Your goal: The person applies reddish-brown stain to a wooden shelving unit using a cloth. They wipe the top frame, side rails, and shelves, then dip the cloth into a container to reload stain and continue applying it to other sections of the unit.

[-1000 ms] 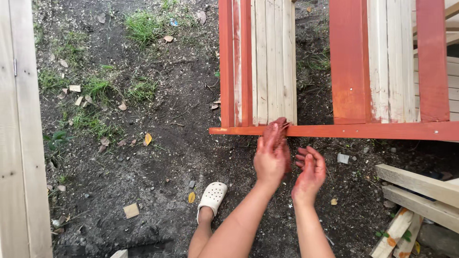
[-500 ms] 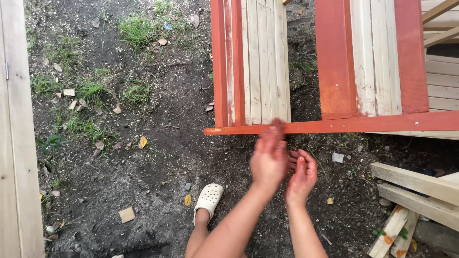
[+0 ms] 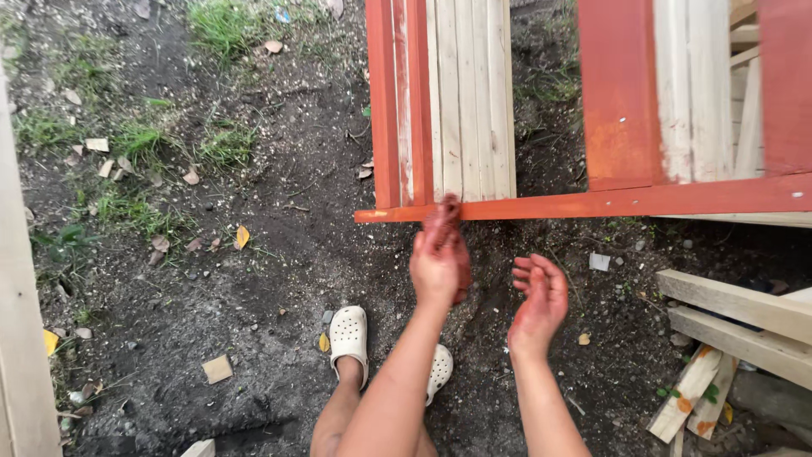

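Observation:
A wooden frame painted orange-red [image 3: 626,201] stands in front of me, with pale unpainted slats [image 3: 469,101] inside it. My left hand [image 3: 440,254] reaches up to the frame's lower rail, its paint-stained fingertips touching the rail's edge near the left corner. It holds nothing that I can see. My right hand [image 3: 537,300] hovers below the rail, palm turned inward, fingers curled and apart, smeared with red paint, with nothing in it. Below my arms, my feet in white clogs [image 3: 349,334] stand on dark soil.
Loose pale timber pieces [image 3: 732,309] lie stacked at the right, some with paint spots [image 3: 698,389]. A pale wooden plank [image 3: 21,355] runs along the left edge. The ground is dark earth with grass tufts [image 3: 139,144], small wood offcuts [image 3: 217,369] and leaves.
My right hand has drawn away from the left and moved right and lower, opening its fingers. The left hand stays at the rail. The view shifted slightly.

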Demonstrator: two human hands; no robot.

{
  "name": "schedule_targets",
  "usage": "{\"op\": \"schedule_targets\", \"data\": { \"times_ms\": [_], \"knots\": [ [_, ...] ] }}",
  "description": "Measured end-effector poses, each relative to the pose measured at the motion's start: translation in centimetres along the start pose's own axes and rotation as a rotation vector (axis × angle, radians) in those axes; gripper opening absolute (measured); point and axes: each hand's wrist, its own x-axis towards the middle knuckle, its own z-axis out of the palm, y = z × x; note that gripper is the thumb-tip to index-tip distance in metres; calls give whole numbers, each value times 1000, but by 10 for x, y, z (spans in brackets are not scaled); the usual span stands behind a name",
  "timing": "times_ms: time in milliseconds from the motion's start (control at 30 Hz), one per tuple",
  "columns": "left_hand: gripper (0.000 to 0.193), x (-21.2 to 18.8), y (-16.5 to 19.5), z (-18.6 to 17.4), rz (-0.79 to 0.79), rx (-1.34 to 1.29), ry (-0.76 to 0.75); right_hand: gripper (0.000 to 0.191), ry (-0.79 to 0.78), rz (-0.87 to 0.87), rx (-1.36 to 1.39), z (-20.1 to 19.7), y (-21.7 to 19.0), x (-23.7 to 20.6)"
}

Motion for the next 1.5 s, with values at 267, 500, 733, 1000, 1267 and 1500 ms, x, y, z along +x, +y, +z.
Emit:
{"op": "schedule_targets", "data": {
  "times_ms": [267,500,733,1000,1267,1500],
  "knots": [
    [37,84,-154,-16,-303,-35,150,24,-197,32,-47,45,47,-30],
    [41,121,-200,-42,-406,131,130,25,-220,55,-97,50,76,-49],
    [42,116,-152,-63,-365,-164,20,25,-167,86,-99,64,84,-56],
    [48,42,-88,-36,-66,-65,-107,25,-138,56,-50,109,74,-58],
    [35,136,-256,-52,-348,-183,49,25,-162,70,-74,95,96,-68],
    [43,154,-263,-96,-412,-12,88,26,-91,149,-145,60,108,-85]
  ]
}}
